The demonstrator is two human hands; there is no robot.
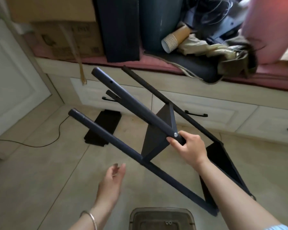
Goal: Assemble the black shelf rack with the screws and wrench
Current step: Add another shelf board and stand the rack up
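Note:
The black shelf rack (133, 103) hangs tilted above the floor, its round posts pointing up and to the left, with two dark shelf panels between them. My right hand (188, 146) grips the upper post just below a silver screw head (175, 134). My left hand (114, 178) hovers below the lower post (105, 131), fingers relaxed, holding nothing and touching nothing. A loose black shelf panel (103, 128) lies on the tiled floor behind the rack. No wrench shows.
A clear plastic box (161, 216) with two small metal parts stands at the bottom edge. A black cable (40, 143) runs over the floor at left. Behind are white drawers (206, 105) and a bench with cardboard boxes, stacked paper cups (175, 39) and clothes.

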